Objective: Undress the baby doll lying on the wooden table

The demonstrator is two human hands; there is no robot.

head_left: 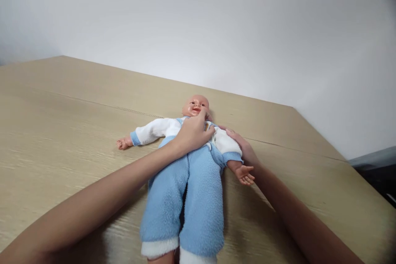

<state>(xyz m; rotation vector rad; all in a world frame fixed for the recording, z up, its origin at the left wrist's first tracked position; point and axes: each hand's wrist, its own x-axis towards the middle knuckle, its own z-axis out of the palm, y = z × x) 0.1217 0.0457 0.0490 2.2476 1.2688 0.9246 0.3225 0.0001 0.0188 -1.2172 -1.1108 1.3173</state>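
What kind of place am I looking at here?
Probably a plain indoor room, perhaps an office or classroom: there's a wood-toned table, a pale wall beyond it, and a clothed doll lying on the tabletop.

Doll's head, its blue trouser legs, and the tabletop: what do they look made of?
Doll's head: probably vinyl or similar plastic; smooth, moulded-looking, with a soft sheen.
Blue trouser legs: textile, likely fleece or terry; matte, with a fuzzy, pebbled nap.
Tabletop: wood or wood-look laminate, can't tell which; tan with fine grain-like streaks and a slight gloss.
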